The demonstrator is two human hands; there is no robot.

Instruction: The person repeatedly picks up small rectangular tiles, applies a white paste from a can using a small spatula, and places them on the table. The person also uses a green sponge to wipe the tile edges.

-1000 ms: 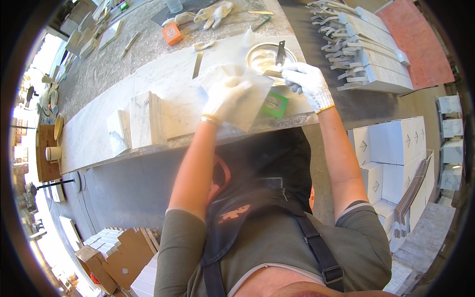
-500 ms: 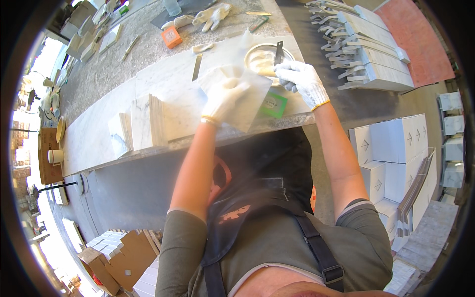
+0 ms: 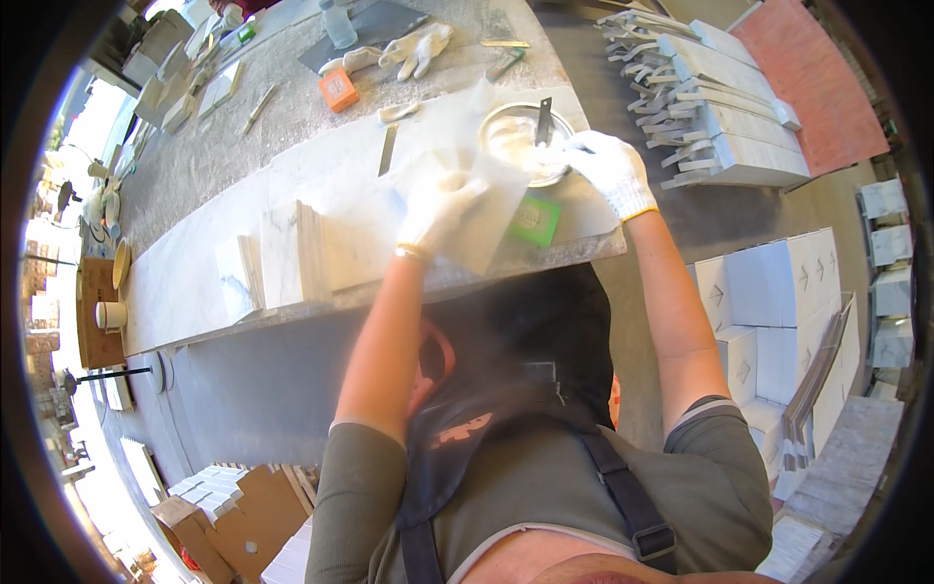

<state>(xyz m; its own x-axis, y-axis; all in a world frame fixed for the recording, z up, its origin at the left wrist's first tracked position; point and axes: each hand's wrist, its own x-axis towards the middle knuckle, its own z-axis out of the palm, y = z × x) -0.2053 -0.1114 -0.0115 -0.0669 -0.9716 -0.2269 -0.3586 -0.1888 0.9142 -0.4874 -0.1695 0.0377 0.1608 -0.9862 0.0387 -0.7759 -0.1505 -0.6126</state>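
Note:
My left hand (image 3: 440, 209), in a white glove, is closed on a thin pale marble tile (image 3: 498, 209), which is washed out by glare. My right hand (image 3: 608, 173), also gloved, is at the right rim of a round tin (image 3: 508, 136) of cream-coloured paste. Its fingers are pressed together, and whatever they hold is too bright to make out. A dark flat blade (image 3: 544, 119) stands at the tin's right side; I cannot tell whether my fingers touch it. Just below the tin lies a green box (image 3: 535, 220).
Upright marble slabs (image 3: 288, 255) stand left of my left hand. Farther back lie a metal strip (image 3: 387, 150), an orange box (image 3: 338, 90), loose gloves (image 3: 416, 51) and a clear bottle (image 3: 339, 24). White cartons (image 3: 769, 282) and strapped tile stacks (image 3: 730, 107) are at the right.
My right hand has shifted slightly right and down, away from the dark blade. My left hand and the tile have dropped slightly, and the whole view has shifted a little.

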